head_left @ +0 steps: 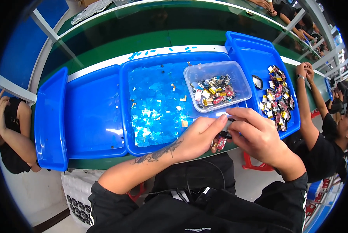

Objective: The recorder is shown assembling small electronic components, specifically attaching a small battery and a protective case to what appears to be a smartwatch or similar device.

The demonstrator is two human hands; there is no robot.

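Both of my hands meet over the front edge of the blue trays. My left hand (200, 136) pinches a small electronic assembly with a red circuit board (221, 143) hanging below the fingers. At its upper end, my right hand (256, 134) has its fingers closed on a small black part (225, 134) of the same assembly; the fingertips partly hide it. Just beyond the hands, a clear plastic box (191, 79) holds a mix of small boards, yellow-wrapped cells and black pieces. It rests on the blue tray (126, 112) strewn with bits of blue film.
To the right, another blue tray (244, 48) carries a heap of similar electronic assemblies (277, 97). Further blue trays (90, 112) stand at the left. Behind runs a green conveyor belt (197, 37) with a white rail. Co-workers sit at both sides, one with raised arms (306, 97).
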